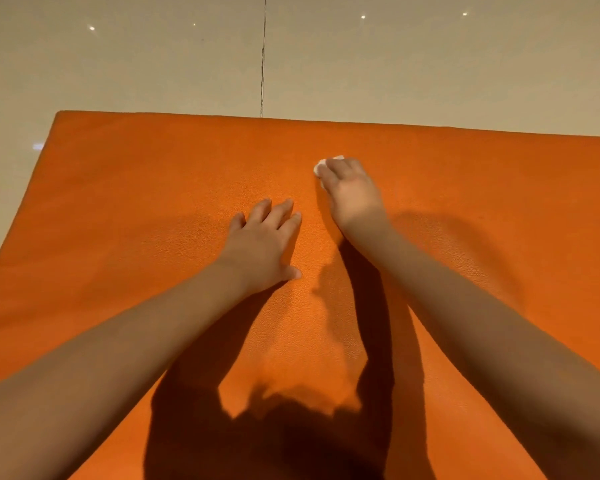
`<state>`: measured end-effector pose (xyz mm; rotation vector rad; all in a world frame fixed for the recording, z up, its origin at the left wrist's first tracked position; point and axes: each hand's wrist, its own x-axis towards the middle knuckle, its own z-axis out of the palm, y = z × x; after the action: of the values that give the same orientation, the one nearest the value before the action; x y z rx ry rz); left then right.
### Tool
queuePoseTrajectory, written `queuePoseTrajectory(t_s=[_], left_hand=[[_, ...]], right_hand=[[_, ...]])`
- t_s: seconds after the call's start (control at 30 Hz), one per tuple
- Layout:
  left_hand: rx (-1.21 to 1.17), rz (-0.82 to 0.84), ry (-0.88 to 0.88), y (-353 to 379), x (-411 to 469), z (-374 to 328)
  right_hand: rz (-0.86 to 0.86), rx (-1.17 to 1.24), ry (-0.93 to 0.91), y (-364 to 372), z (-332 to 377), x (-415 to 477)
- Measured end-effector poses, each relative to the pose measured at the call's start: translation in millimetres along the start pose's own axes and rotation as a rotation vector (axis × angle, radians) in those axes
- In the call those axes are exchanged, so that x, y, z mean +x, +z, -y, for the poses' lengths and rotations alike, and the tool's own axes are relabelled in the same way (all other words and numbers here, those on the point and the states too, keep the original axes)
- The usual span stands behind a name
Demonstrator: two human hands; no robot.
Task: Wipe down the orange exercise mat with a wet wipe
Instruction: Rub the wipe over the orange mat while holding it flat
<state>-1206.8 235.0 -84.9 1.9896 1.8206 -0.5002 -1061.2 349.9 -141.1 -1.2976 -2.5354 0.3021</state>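
- One orange exercise mat [153, 188], flat on a pale glossy tiled floor [118, 64] — far edge just short of a dark grout line [263, 57].
- One wet wipe [321, 166], small and white, on the mat's far middle part, mostly hidden under the right hand [352, 192].
- Two bare hands, both forearms reaching forward over the mat.
- Right hand: palm down, fingers [336, 166] pressed together and curled over the wipe, holding it against the mat.
- Left hand [264, 244]: nearer, just beside the right wrist, palm down on the mat — fingers [284, 209] slightly spread, thumb out to the side.
- Dark shadows of both arms on the near mat.
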Motion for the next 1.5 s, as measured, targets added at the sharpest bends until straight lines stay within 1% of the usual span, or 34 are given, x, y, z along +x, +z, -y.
queuePoseTrajectory(t_s=[0.03,0.07,0.1,0.13,0.2,0.23,0.27,0.3,0.33,0.4,0.43,0.47,0.57,0.6,0.63,0.67,0.73,0.77,0.8,0.83,0.9,0.93,0.97,1.0,1.07,1.1,1.13,1.17,1.27,1.3,1.33,1.43,1.47,1.5], left_hand=[[0.011,0.007,-0.002,-0.7,0.8,-1.1],[0.019,0.013,-0.003,-1.6,1.6,-2.6],[0.024,0.017,-0.005,-2.7,2.2,-3.8],[0.03,0.02,-0.006,-4.1,2.5,-4.5],[0.048,0.03,-0.005,-6.0,3.2,-6.1],[0.051,0.037,-0.005,-6.5,3.0,-7.1],[0.051,0.043,-0.005,-6.9,2.9,-7.6],[0.054,0.047,-0.005,-7.2,3.2,-8.0],[0.061,0.046,-0.006,-7.2,3.3,-7.8],[0.072,0.036,-0.004,-7.5,3.0,-8.3],[0.073,0.031,0.004,-7.0,1.9,-9.5],[0.073,0.025,0.02,-5.8,0.4,-11.7],[0.055,0.041,0.054,0.9,-6.4,-20.5],[0.044,0.051,0.051,2.9,-8.2,-22.2],[0.04,0.053,0.047,4.6,-9.1,-23.0],[0.043,0.049,0.044,6.0,-9.3,-22.9],[0.055,0.043,0.041,6.7,-9.6,-22.2],[0.061,0.041,0.042,7.3,-9.5,-22.1],[0.067,0.038,0.042,7.9,-9.5,-22.3],[0.071,0.038,0.042,8.7,-9.9,-22.5],[0.072,0.042,0.04,9.6,-10.4,-22.6],[0.075,0.045,0.037,9.7,-10.8,-22.3],[0.081,0.047,0.034,9.5,-11.4,-22.5],[0.087,0.05,0.033,9.2,-12.1,-23.6],[0.086,0.066,0.032,8.7,-15.7,-27.9],[0.082,0.081,0.033,9.4,-18.3,-31.0],[0.084,0.095,0.034,11.2,-21.5,-34.0],[0.093,0.101,0.038,13.3,-24.2,-36.4],[0.116,0.088,0.041,18.5,-28.5,-36.1],[0.117,0.083,0.041,19.1,-28.8,-34.7],[0.116,0.081,0.042,19.5,-29.1,-33.7],[0.124,0.075,0.045,19.4,-30.2,-34.4],[0.134,0.076,0.045,19.3,-31.4,-35.1],[0.145,0.079,0.047,19.5,-32.8,-35.6]], right_hand=[[0.061,-0.028,-0.082,-2.2,-4.1,1.2],[0.1,-0.069,-0.102,-8.9,-12.7,4.8],[0.1,-0.105,-0.079,-15.1,-23.4,10.0],[0.068,-0.125,-0.021,-19.6,-33.6,16.8],[-0.005,-0.171,0.178,-27.1,-47.2,32.1],[-0.033,-0.157,0.252,-26.9,-46.2,38.0],[-0.04,-0.104,0.274,-24.7,-40.7,41.9],[-0.019,-0.042,0.234,-20.5,-33.8,43.4],[0.004,0.003,0.137,-15.0,-28.8,42.2],[0.07,-0.003,-0.042,-12.2,-30.6,34.6],[0.077,-0.029,-0.051,-15.9,-37.7,31.7],[0.063,-0.062,0.0,-20.6,-47.7,30.2],[-0.086,-0.137,0.355,-32.9,-71.1,29.4],[-0.12,-0.125,0.417,-32.5,-68.0,28.9],[-0.126,-0.087,0.404,-30.5,-59.7,27.6],[-0.109,-0.032,0.329,-26.8,-51.8,24.5],[-0.044,0.031,0.102,-22.7,-44.7,10.4],[-0.02,0.014,0.027,-26.1,-49.4,3.1],[0.001,-0.022,0.028,-31.6,-57.0,-1.5],[0.002,-0.072,0.096,-34.8,-65.6,-3.8],[-0.051,-0.103,0.326,-38.9,-74.9,-6.9],[-0.072,-0.091,0.372,-38.5,-67.2,-9.8],[-0.085,-0.059,0.331,-37.2,-53.4,-13.7],[-0.085,-0.014,0.229,-32.7,-41.1,-19.7],[-0.072,0.041,-0.044,-24.7,-29.2,-41.3],[-0.034,0.054,-0.114,-26.0,-33.0,-49.6],[-0.03,0.047,-0.107,-29.2,-41.8,-53.4],[-0.083,0.028,-0.036,-32.2,-51.5,-54.9],[-0.279,0.042,0.315,-35.3,-55.8,-60.7],[-0.292,0.07,0.345,-31.7,-46.3,-65.8],[-0.244,0.117,0.311,-27.9,-32.6,-72.8],[-0.02,0.211,-0.018,-23.0,-8.6,-103.5],[0.017,0.201,-0.08,-26.3,-11.2,-107.9],[0.023,0.184,-0.074,-30.5,-18.0,-107.7]])
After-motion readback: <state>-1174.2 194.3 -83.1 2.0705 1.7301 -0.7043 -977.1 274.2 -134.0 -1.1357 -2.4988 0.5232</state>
